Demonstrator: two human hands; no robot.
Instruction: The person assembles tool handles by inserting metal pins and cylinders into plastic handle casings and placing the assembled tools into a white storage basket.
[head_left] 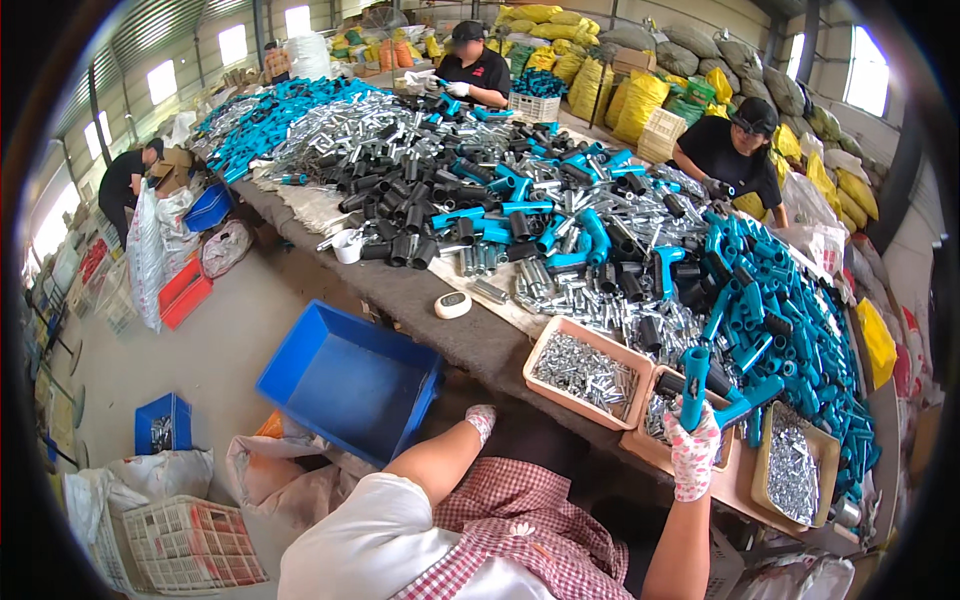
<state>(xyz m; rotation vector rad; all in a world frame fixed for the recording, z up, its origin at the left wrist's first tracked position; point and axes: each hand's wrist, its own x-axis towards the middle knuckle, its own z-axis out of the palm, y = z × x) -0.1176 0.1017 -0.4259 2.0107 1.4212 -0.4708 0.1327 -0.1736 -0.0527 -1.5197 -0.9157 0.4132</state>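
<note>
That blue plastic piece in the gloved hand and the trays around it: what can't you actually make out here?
Head view only:
- Right hand: its glove covers the lower end of the blue T-shaped fitting.
- Left hand: hangs below the table edge; whether it holds anything cannot be told.
- Small metal parts in the pink tray: too small to identify.

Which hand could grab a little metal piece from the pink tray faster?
Probably the left hand: it looks empty and hangs near the pink tray. The right hand already grips a blue T-shaped handle.
</note>
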